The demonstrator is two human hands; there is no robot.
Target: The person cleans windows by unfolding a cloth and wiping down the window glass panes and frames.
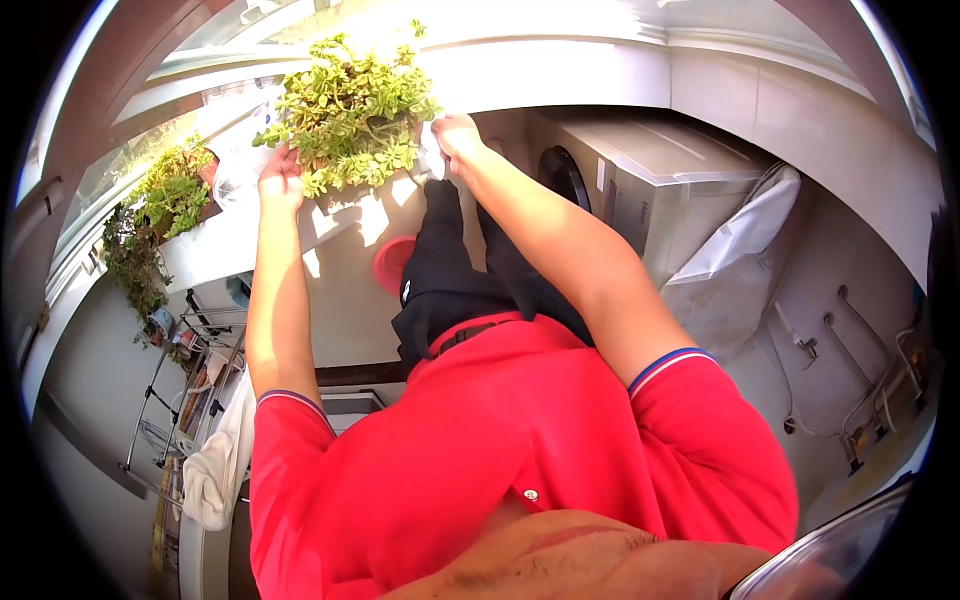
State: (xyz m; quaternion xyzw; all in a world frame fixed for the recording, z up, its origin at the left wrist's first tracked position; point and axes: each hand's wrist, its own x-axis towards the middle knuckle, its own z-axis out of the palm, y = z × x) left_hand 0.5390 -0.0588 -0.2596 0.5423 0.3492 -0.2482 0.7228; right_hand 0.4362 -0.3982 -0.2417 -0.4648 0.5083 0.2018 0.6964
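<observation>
A leafy green potted plant (355,110) stands between my two hands at the bright window side. Its pot is mostly hidden under the foliage. My left hand (281,180) is at the plant's lower left, fingers curled in at the leaves; what they grip is hidden. On the plant's right side, my right hand (458,138) is closed on a white cloth or tissue (432,150), which touches or nearly touches the foliage.
More potted plants (170,195) line the ledge at left, near a clear plastic bag (237,178). A metal rack (190,335) stands below. On the floor is a red basin (394,262). A washing machine (640,180) is at right, with taps and hoses (845,340) beyond.
</observation>
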